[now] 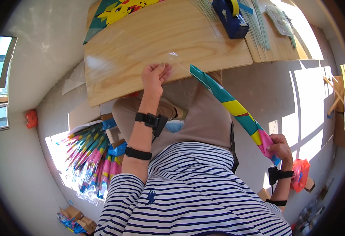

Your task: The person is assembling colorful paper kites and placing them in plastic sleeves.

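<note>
I have a colourful roll in the right hand, its tip near the left hand.
Around them I see the table, a blue tape dispenser, thin sticks and a clear plastic box at far right, a printed sheet at far left, and heaped rolls lower left. The table's front edge passes behind the roll's upper end. The right fingers close around its pink lower end; it slants up from them, a thin rod poking out toward the left fingers, which are bunched; I can't tell whether they pinch anything.
</note>
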Action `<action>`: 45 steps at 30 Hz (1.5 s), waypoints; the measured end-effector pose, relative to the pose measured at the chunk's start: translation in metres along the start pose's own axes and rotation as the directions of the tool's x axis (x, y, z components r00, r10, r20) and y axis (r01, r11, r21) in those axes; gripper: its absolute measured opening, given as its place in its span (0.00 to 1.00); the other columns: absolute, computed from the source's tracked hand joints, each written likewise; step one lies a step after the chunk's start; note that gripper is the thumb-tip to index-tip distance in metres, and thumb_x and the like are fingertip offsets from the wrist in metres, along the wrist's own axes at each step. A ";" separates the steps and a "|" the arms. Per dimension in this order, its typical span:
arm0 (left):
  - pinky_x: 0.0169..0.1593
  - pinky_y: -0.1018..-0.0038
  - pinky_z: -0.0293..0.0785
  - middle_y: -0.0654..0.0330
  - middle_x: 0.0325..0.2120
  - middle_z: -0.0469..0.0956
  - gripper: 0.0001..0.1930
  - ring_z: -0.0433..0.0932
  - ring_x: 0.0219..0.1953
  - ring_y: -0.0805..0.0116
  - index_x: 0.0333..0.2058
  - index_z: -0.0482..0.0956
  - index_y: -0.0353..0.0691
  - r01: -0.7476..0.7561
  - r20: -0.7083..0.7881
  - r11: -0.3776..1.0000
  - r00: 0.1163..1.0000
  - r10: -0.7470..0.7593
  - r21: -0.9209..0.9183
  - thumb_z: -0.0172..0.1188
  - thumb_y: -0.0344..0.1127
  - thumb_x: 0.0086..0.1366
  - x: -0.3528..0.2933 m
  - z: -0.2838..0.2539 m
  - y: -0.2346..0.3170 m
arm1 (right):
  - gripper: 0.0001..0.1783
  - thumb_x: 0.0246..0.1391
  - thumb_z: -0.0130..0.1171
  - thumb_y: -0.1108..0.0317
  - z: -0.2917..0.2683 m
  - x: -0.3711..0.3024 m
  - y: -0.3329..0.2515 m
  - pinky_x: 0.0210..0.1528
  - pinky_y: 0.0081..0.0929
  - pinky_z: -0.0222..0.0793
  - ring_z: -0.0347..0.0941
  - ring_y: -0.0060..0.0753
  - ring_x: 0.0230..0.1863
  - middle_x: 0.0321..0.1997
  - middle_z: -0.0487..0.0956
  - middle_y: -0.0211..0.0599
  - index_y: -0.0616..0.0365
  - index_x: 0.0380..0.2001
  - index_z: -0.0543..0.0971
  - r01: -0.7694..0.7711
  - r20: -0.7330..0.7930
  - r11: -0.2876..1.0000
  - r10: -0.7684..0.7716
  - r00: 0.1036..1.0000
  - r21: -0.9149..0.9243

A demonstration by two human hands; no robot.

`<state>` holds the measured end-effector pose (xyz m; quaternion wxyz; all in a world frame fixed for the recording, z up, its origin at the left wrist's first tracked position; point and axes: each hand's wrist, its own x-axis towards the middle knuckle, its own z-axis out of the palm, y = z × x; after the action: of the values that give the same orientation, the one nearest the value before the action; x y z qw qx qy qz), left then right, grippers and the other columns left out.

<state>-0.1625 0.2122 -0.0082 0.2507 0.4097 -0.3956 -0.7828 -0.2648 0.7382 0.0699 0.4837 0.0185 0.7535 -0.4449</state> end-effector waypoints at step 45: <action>0.53 0.65 0.86 0.48 0.49 0.82 0.26 0.84 0.50 0.60 0.59 0.73 0.29 0.001 0.249 0.996 0.968 -0.022 0.086 0.54 0.12 0.61 -0.015 -0.003 -0.004 | 0.16 0.39 0.66 0.86 0.026 0.044 0.013 0.41 0.22 0.76 0.79 0.25 0.32 0.34 0.85 0.35 0.71 0.37 0.84 -0.146 0.347 0.962 0.060 0.936 0.230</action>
<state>-0.1523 0.2244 -0.0057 0.1765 0.3204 -0.4546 -0.8121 -0.2641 0.7104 0.0254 0.6217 0.0433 0.5951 -0.5074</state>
